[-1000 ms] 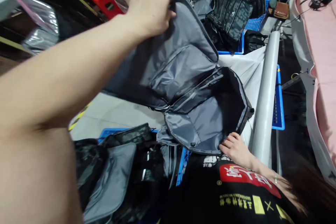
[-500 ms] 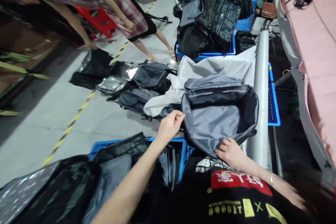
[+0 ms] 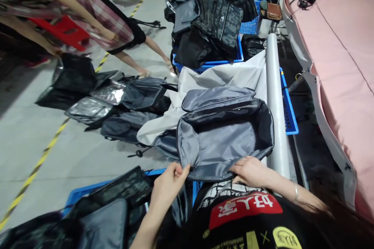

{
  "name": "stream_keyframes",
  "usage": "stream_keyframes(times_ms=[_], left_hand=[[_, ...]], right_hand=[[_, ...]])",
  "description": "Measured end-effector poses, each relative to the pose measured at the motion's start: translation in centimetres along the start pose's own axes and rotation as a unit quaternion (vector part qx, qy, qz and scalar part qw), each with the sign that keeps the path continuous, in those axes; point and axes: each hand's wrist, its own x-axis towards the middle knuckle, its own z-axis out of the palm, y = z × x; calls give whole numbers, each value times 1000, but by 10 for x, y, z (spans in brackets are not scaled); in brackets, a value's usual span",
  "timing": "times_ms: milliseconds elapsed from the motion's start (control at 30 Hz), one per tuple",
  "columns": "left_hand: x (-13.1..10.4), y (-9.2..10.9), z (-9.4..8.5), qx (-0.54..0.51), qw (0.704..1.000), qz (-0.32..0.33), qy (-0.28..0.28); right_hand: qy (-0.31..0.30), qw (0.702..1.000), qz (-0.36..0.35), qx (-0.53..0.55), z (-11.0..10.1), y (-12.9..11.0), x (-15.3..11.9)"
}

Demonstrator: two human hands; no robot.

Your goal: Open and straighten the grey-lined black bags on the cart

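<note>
Open grey backpack (image 3: 224, 136) lies centre frame on white sheet (image 3: 239, 76). Left hand (image 3: 169, 181) pinches its near-left rim; right hand (image 3: 248, 171) grips near edge, fingers curled. Blue crate (image 3: 288, 109) right.

The co-worker (image 3: 58, 4) at upper left is blurred and cut off by the frame's edge; the near blue crate (image 3: 87, 192) is mostly hidden under dark bags (image 3: 96, 218), themselves cropped at the bottom edge
</note>
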Motion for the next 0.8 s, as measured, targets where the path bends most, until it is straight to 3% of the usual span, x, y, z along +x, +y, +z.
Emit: stream_keyframes(times_ms=[67,133,267,367,567,700,800], left_hand=[[1,-5,-1,2,1000,4,-5],[4,-8,-2,3,1000,1,-7],[10,-8,-7,-24,999,9,34],[13,-6,-11,-52,997,18,60],[19,-8,-14,-84,994,27,63],[20,-10,-14,-110,993,4,46],[17,-12,-13,-132,991,-22,16]], right_hand=[[47,998,42,26,-11,13,-12],[133,986,95,41,-16,28,-24],[313,926,193,84,-16,57,-42],[389,890,222,83,-18,72,-43],[432,853,293,24,-15,108,-25],[397,853,311,136,1,135,-23],[386,832,313,246,16,141,-26]])
